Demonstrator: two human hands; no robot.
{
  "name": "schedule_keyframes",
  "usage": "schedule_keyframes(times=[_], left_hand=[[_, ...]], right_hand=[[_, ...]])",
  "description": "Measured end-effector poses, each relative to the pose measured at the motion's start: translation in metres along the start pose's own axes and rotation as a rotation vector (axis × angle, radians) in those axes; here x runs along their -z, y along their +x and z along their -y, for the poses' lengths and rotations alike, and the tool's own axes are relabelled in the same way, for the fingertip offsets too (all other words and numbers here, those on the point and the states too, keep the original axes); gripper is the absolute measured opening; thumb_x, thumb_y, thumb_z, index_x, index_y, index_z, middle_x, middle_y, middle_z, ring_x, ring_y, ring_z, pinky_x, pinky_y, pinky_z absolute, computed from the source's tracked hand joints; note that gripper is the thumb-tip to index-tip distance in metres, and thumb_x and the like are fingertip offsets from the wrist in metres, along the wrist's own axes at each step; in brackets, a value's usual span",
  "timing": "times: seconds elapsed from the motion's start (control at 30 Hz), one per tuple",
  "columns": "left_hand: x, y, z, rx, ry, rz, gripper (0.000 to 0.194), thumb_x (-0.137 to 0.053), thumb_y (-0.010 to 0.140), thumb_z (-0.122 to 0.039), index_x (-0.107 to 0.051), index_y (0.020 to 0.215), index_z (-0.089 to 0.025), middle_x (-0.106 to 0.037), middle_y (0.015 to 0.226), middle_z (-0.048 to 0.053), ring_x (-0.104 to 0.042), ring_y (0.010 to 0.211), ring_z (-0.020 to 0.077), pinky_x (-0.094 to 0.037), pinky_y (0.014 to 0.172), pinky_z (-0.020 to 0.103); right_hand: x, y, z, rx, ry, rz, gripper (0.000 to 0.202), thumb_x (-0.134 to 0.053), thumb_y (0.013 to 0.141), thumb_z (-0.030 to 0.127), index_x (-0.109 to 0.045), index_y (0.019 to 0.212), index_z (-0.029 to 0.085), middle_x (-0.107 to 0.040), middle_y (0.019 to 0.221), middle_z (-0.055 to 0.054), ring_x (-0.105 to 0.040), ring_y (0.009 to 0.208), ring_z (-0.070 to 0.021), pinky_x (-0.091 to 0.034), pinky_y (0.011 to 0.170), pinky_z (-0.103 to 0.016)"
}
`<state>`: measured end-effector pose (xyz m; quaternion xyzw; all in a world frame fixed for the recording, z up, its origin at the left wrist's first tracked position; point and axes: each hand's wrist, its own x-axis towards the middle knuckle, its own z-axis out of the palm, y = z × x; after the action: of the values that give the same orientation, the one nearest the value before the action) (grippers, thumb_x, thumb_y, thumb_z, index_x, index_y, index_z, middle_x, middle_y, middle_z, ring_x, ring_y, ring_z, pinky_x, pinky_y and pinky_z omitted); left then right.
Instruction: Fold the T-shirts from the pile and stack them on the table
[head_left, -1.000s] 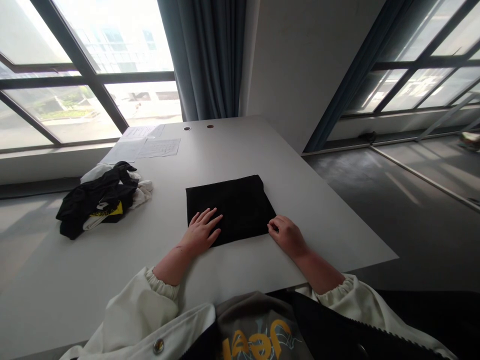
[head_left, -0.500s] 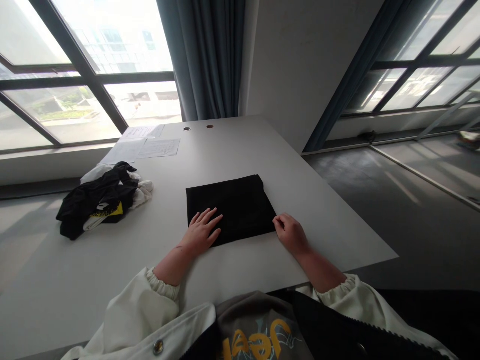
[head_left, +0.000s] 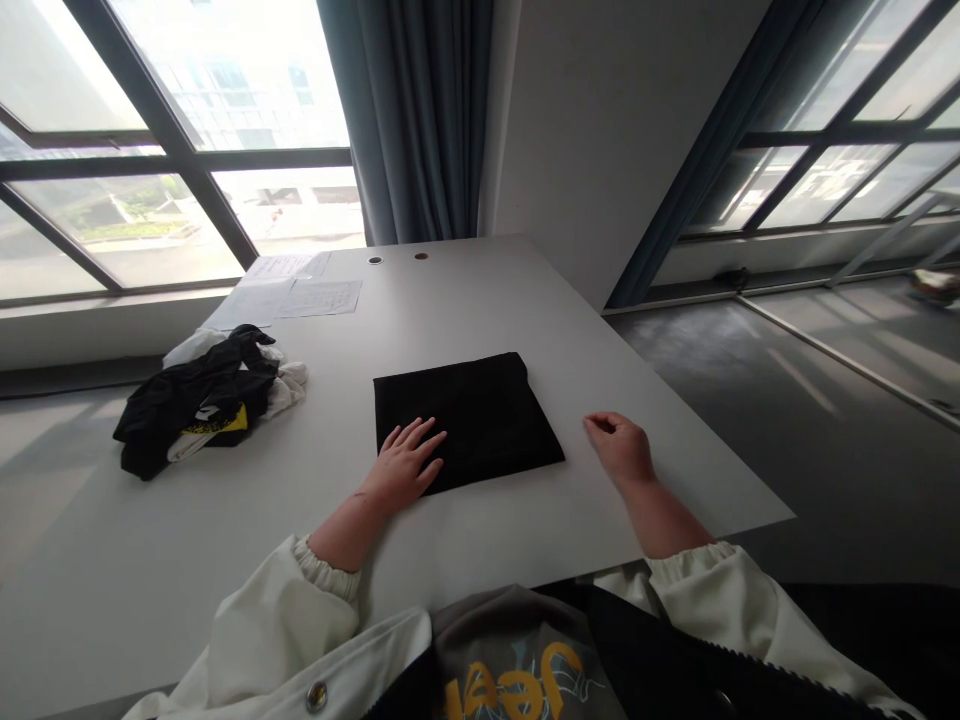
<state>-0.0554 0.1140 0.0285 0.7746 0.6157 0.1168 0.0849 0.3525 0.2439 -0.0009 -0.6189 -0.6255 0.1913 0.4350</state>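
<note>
Black cloth (head_left: pixel 480 405): lying flat on tabletop (head_left: pixel 480 540), partly beneath left grip (head_left: pixel 405 462). Left grip: resting open, fingers spread. Right grip (head_left: pixel 621 443): sitting closed, seemingly empty, right of cloth, apart. Handling, I'm judging: light, even pressing suiting best; dragging risking wrinkles.

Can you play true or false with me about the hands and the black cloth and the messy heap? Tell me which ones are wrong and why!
1. The left hand rests on the black cloth, spread out. True.
2. The right hand is curled. True.
3. The right hand is touching the black cloth. False: a strip of pale table shows between them.
4. A crumpled heap lies to the person's left of the black cloth. True.
5. The crumpled heap is all white. False: it has black, white and some yellow in it.
</note>
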Motion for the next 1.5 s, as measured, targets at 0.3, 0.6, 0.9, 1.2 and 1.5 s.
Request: schedule_keyframes(times=[0.3,0.6,0.9,1.2,1.5], left_hand=[[0.002,0.000,0.000,0.005,-0.006,0.017,0.054,-0.045,0.106,-0.047,-0.050,0.159,-0.033,-0.036,0.172,0.002,-0.027,0.162,0.0267,-0.022,0.132,0.055],[0.000,0.001,0.001,0.003,-0.004,0.001,0.054,-0.046,0.106,-0.047,-0.051,0.158,-0.034,-0.037,0.172,0.001,-0.028,0.161,0.0271,-0.022,0.132,0.054],[0.003,0.001,-0.002,0.013,-0.003,0.026,0.054,-0.045,0.106,-0.047,-0.050,0.159,-0.033,-0.036,0.173,0.002,-0.026,0.162,0.0266,-0.021,0.132,0.054],[0.000,0.001,0.001,0.005,-0.015,0.011,0.055,-0.045,0.106,-0.048,-0.050,0.159,-0.034,-0.037,0.172,0.001,-0.028,0.161,0.0265,-0.022,0.132,0.053],[-0.003,0.001,0.003,0.007,-0.019,-0.004,0.054,-0.047,0.106,-0.047,-0.051,0.158,-0.035,-0.037,0.172,0.001,-0.028,0.161,0.0271,-0.023,0.132,0.054]], right_hand=[[0.000,0.006,-0.005,-0.047,-0.042,-0.072,0.051,-0.067,0.076,0.066,-0.075,0.083,0.017,-0.074,0.074,-0.009,-0.065,0.068,-0.0221,-0.052,0.069,-0.034],[0.002,0.008,-0.008,-0.059,-0.083,-0.175,0.046,-0.057,0.084,0.064,-0.068,0.082,0.019,-0.072,0.081,-0.012,-0.063,0.072,-0.0229,-0.051,0.074,-0.037],[0.002,0.002,-0.001,-0.136,0.068,-0.161,0.045,-0.056,0.090,0.059,-0.071,0.094,0.017,-0.067,0.070,-0.004,-0.061,0.060,-0.0171,-0.050,0.057,-0.028],[-0.008,0.017,-0.005,-0.332,0.505,0.345,0.033,-0.077,0.081,0.047,-0.067,0.093,0.018,-0.077,0.086,-0.011,-0.073,0.069,-0.0195,-0.061,0.055,-0.029],[-0.002,0.064,-0.026,0.129,-0.080,-0.136,0.051,-0.060,0.085,0.024,-0.063,0.135,0.014,-0.035,0.167,-0.023,-0.025,0.160,-0.0349,-0.024,0.129,-0.064]])
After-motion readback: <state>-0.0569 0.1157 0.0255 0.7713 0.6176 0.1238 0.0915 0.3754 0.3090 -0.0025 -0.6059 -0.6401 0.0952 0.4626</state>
